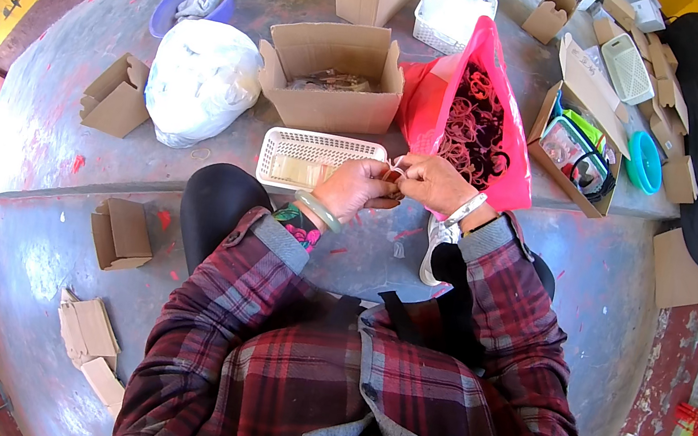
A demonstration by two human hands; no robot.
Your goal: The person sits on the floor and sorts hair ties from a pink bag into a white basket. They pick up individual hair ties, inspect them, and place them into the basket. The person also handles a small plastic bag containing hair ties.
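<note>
Both of my hands meet in front of me, above the near edge of a white plastic basket and the open pink bag. My left hand (352,189) is closed in a pinch, and my right hand (437,184) pinches close against it. Between their fingertips is a thin pale loop (394,168), like a hair tie; its lower part is hidden by the fingers. Pale flat pieces lie in the white basket (325,141), left of the hands. The pink plastic bag (426,101), beyond my right hand, holds many pink and dark loops (475,138).
A cardboard box (327,112) with small packets stands behind the basket. Left of it are a stuffed white plastic bag (202,85) and a purple basin (165,8). On the right, a carton (545,127) holds assorted items beside a teal basket (644,165). A floor step runs across.
</note>
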